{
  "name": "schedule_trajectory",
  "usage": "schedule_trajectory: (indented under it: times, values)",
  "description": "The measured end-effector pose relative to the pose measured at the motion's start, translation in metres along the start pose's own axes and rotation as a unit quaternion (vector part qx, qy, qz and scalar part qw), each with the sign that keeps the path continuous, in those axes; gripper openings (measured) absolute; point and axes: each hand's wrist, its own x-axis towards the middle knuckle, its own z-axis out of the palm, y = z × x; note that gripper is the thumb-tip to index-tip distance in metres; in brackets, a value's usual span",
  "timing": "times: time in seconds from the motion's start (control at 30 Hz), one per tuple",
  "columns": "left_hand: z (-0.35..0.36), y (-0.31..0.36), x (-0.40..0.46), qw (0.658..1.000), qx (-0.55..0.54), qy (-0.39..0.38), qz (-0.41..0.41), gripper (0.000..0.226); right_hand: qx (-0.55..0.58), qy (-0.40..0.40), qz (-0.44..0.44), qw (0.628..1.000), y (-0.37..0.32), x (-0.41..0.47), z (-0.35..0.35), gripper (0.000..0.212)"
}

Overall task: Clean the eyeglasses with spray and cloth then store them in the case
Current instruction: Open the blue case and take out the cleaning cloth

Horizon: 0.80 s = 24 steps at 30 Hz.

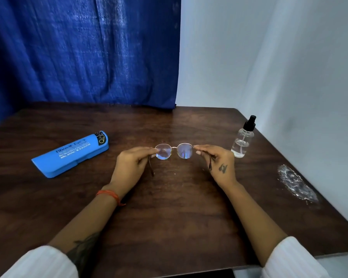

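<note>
Round thin-framed eyeglasses (174, 151) are held up over the middle of the dark wooden table (169, 207), lenses facing away from me. My left hand (132, 164) pinches the left hinge and temple. My right hand (219, 164) pinches the right hinge and temple. A closed blue glasses case (70, 155) lies on the table to the left of my left hand. A small clear spray bottle (243, 138) with a black pump top stands upright just right of my right hand. I see no cloth anywhere.
A worn whitish patch (297, 184) marks the table near its right edge. A blue curtain (84, 51) hangs behind the table and a white wall (269, 57) closes the right side. The table's front edge runs close to my sleeves.
</note>
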Motion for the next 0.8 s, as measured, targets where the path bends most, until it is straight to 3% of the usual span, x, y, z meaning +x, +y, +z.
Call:
schedule_trajectory:
  times: [0.17,0.27,0.47,0.67,0.8]
  values:
    - [-0.005,0.029,-0.002,0.997,-0.066,0.032,-0.018,0.018,0.099,0.042,0.116,0.987,-0.019,-0.011,-0.020,0.018]
    - [-0.006,0.040,-0.006,0.992,-0.113,0.017,-0.056,0.024,0.158,0.034,0.171,0.972,-0.023,-0.023,-0.026,0.023]
    - [0.000,0.037,-0.016,0.975,-0.167,-0.001,-0.146,0.031,0.127,0.005,0.203,0.971,-0.020,-0.028,-0.022,0.018]
    - [-0.001,0.038,-0.019,0.973,-0.153,-0.031,-0.168,0.034,0.072,-0.003,0.233,0.970,-0.023,-0.032,-0.023,0.018]
    - [-0.013,0.040,-0.027,0.978,-0.122,-0.040,-0.166,0.044,0.005,0.044,0.243,0.969,-0.044,-0.048,-0.037,0.023]
